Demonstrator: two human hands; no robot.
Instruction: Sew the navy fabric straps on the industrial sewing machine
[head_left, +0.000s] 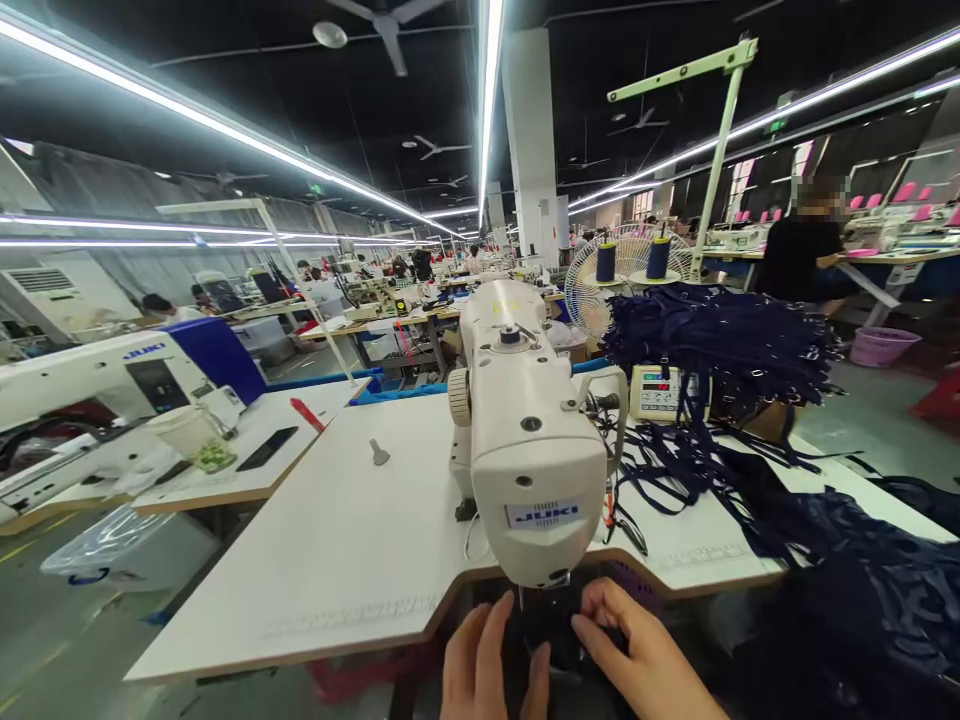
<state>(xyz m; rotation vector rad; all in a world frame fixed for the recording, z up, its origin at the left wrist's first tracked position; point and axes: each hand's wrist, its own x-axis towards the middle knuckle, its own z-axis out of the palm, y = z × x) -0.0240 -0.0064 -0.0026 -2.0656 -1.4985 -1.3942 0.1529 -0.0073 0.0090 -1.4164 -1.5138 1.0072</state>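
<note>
Black-looking piece (551, 622): under the sewing-machine head (538, 500), near edge, between both hands; outline lost in shadow.
Left hand (491, 665): fingers bent beside the piece, thumb toward it; cannot tell whether it pinches or only presses.
Right hand (637, 645): thumb and forefinger close together at the piece's right side; contact likely, firm grasp not confirmed.
Needle zone: fingertips of both hands near it, needle not clear; a fingertip straying inward during stitching could be hurt, poor light adding to the chance.
Seam: uneven pull between the hands could skew the piece.
Strap heap (720, 345): navy, stacked high, far right; loose ends trail onto the white table (360, 540). One could snag if the heap slumps.
Navy cloth pile (862, 590): near right, beside the right forearm; an elbow knock could drag it.
Control panel (656, 392): red display lit, straps hanging close; a stray press could alter settings.
</note>
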